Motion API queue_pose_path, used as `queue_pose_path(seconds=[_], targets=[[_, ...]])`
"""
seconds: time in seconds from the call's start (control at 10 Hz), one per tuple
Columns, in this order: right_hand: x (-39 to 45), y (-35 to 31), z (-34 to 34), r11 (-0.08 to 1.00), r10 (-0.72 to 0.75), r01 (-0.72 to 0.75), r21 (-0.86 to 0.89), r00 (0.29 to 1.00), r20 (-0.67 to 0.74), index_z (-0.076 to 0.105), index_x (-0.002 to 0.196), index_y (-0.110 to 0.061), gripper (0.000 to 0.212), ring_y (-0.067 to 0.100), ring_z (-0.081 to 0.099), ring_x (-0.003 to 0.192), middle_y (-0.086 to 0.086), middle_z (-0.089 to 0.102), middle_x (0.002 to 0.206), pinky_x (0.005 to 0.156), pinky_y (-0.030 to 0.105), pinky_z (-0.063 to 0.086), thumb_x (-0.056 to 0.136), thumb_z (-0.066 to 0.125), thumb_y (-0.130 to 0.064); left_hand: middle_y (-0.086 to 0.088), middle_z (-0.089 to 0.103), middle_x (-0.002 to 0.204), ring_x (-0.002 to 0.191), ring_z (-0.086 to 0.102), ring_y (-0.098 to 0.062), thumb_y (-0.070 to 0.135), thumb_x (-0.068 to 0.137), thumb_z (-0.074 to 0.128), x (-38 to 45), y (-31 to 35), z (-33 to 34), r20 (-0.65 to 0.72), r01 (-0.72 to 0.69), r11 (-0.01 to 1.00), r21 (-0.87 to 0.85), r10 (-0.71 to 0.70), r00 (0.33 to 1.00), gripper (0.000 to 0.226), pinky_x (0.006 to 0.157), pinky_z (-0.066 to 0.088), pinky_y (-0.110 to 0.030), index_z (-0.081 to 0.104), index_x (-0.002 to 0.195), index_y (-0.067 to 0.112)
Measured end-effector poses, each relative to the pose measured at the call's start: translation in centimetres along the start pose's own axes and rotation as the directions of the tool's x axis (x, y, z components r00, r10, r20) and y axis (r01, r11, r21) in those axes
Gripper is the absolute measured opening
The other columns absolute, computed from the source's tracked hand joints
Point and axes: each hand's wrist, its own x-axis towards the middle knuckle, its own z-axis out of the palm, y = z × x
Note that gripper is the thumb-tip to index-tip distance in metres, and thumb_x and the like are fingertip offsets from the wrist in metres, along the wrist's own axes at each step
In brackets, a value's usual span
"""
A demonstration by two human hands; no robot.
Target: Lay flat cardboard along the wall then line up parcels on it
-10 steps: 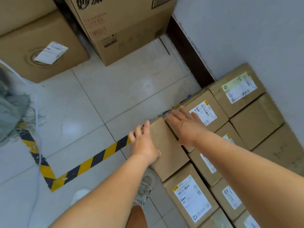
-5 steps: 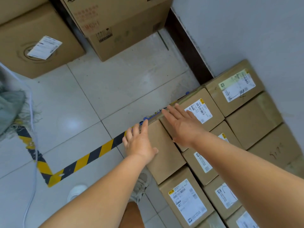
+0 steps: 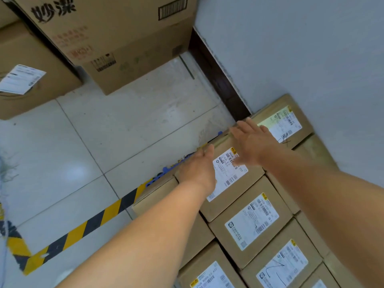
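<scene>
Both hands, fingers straight and grasping nothing, are pressing the brown labelled cardboard parcel [image 3: 230,179], left hand [image 3: 197,169] nearer its outer edge, right hand [image 3: 252,142] toward the wall [image 3: 301,48].

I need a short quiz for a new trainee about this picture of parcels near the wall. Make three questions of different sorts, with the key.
1. True or false: the left hand grips a parcel with curled fingers.
2. Which surface lies directly behind the row of parcels: A) the grey wall, B) a shelf, C) a door?
3. Fill in: the striped floor tape is yellow and ____.

Key: 1 false, both it and the right hand lie flat with straight fingers on the labelled parcel; 2 A; 3 black.
</scene>
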Motion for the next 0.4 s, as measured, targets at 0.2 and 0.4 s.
queue_pose_path(seconds=[0.2, 0.4], targets=[[-0.2, 0.3, 0.7, 0.996, -0.016, 0.014, 0.083, 1.0, 0.017, -0.005, 0.154, -0.014, 0.105, 0.023, -0.015, 0.147, 0.003, -0.011, 0.161, 0.119, 0.042, 0.007, 0.084, 0.07, -0.039, -0.005, 0.032, 0.147, 0.127, 0.044, -0.024, 0.018, 0.087, 0.064, 0.4, 0.2, -0.3, 0.04, 0.055, 0.998, 0.041, -0.056, 0.998, 0.091, 0.1, 0.043, -0.04, 0.001, 0.152, 0.028], [-3.8, 0.0, 0.8, 0.959, 0.067, -0.044, 0.28, 0.995, -0.074, -0.014, 0.152, -0.016, 0.105, 0.02, -0.013, 0.148, 0.001, -0.018, 0.16, 0.119, 0.039, 0.004, 0.087, 0.066, -0.037, -0.002, 0.026, 0.153, 0.139, 0.029, -0.021, 0.039, 0.091, 0.058, -2.2, 1.1, -4.3, -0.081, 0.024, 0.997, -0.076, -0.03, 0.996, 0.087, 0.109, 0.031, -0.037, -0.002, 0.153, 0.025]])
